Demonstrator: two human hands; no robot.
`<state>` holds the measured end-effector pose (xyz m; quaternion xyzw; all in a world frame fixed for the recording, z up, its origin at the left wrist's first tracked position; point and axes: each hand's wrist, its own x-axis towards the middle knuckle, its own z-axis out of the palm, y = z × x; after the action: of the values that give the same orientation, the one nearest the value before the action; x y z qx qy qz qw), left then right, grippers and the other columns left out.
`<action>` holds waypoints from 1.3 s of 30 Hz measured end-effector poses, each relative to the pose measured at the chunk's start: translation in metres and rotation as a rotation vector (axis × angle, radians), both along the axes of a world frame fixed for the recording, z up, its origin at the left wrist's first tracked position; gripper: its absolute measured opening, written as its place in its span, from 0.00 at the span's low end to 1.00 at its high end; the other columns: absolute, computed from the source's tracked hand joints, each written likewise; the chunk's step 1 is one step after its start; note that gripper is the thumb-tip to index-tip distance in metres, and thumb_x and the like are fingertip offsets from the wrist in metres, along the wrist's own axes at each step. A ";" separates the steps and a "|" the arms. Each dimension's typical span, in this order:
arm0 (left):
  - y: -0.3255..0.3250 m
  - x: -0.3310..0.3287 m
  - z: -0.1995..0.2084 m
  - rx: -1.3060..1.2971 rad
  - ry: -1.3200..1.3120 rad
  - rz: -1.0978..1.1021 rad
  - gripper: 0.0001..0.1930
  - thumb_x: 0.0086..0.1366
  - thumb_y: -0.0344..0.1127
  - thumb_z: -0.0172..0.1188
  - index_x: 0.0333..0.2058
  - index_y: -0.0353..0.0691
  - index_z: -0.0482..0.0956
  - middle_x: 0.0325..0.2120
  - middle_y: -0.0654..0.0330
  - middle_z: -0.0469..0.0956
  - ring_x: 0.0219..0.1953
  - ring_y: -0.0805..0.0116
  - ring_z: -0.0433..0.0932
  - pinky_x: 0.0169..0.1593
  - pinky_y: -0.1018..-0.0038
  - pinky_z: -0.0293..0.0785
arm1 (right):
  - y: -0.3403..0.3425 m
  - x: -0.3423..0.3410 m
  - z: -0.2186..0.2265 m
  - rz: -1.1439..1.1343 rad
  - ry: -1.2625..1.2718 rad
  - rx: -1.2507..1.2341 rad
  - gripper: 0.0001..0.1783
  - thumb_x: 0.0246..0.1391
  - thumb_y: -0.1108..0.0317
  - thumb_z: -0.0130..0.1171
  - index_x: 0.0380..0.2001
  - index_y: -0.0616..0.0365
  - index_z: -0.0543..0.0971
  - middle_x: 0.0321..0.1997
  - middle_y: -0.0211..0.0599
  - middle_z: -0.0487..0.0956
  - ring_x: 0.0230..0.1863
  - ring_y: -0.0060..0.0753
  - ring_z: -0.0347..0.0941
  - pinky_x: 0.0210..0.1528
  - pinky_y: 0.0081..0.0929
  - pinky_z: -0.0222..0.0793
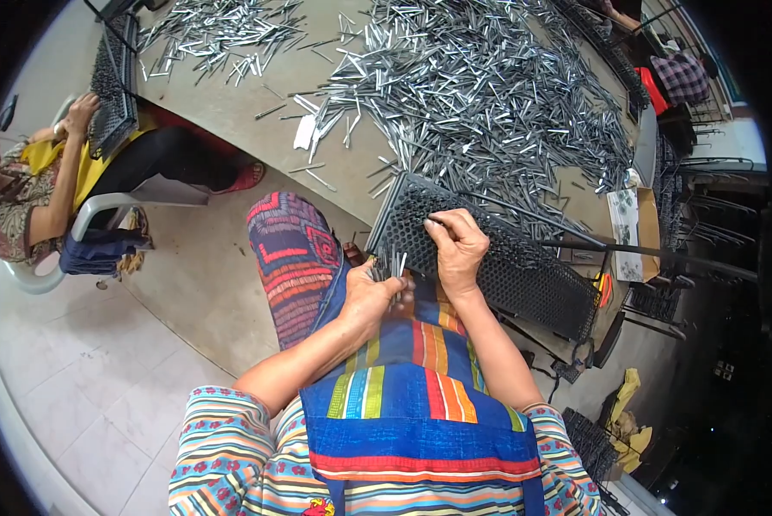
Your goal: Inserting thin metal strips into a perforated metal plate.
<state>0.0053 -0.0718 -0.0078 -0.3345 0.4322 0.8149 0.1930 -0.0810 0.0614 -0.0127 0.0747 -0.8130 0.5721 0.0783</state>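
- Currently my left hand (367,298) is closed round a bundle of thin metal pieces (395,267), just beside the near edge of the black perforated rack (536,301), their ends poking up past my thumb
- My right hand (462,249) is over the rack, toward its left end, thumb and forefinger drawn together in a pinch; I cannot tell for certain what, if anything, sits between them
- My two hands are apart, though near each other, both close to that left end of the rack
- Beyond the rack, a big loose heap of metal pieces (489,95) spreads over the table (218,120), its closest pieces lying right by the rack's far side
- A thin dark rod (541,215) runs along beyond the rack, and a cardboard box (649,225) stands past its right end
- Well to the left of the rack, a co-worker (38,198) has a hand (82,113) at a second rack (113,90)
- I judge the bundle the likeliest trouble: were my left grip to slacken, pieces could slide out and drop below the rack, onto my apron (386,439) or the floor (210,267)
- A knock from my right wrist could jolt the rack, since it lies slantwise by the table's edge, and a hurried pinch might miss a hole because the holes are small and close-set
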 end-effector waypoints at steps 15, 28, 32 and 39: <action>-0.001 -0.005 -0.003 0.072 -0.063 0.016 0.08 0.55 0.21 0.57 0.34 0.36 0.78 0.24 0.57 0.80 0.21 0.70 0.79 0.21 0.79 0.72 | 0.000 0.000 -0.001 0.097 0.155 0.361 0.05 0.42 0.78 0.65 0.26 0.64 0.81 0.21 0.37 0.76 0.21 0.29 0.72 0.25 0.22 0.65; 0.005 -0.003 0.000 0.072 -0.102 0.012 0.05 0.57 0.24 0.58 0.33 0.33 0.77 0.24 0.56 0.80 0.22 0.68 0.79 0.24 0.75 0.76 | 0.016 0.016 0.000 -0.059 -0.360 -0.286 0.05 0.49 0.80 0.61 0.30 0.61 0.77 0.19 0.23 0.75 0.16 0.08 0.62 0.17 0.10 0.54; 0.008 -0.001 -0.002 0.039 -0.062 -0.021 0.04 0.56 0.24 0.58 0.31 0.33 0.76 0.23 0.57 0.79 0.20 0.70 0.76 0.21 0.76 0.73 | 0.020 0.004 -0.014 -0.117 -0.113 -0.054 0.04 0.48 0.79 0.62 0.28 0.62 0.76 0.21 0.24 0.74 0.20 0.08 0.62 0.22 0.11 0.57; 0.008 -0.001 -0.001 0.070 -0.053 -0.011 0.04 0.55 0.24 0.58 0.31 0.33 0.76 0.22 0.57 0.78 0.19 0.71 0.75 0.21 0.77 0.71 | 0.013 0.005 -0.004 -0.025 0.136 0.278 0.05 0.42 0.80 0.62 0.26 0.62 0.77 0.25 0.39 0.77 0.20 0.35 0.71 0.24 0.26 0.66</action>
<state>0.0048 -0.0640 -0.0090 -0.3468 0.4000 0.8192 0.2206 -0.0764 0.0741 -0.0163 0.1132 -0.8781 0.4466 0.1294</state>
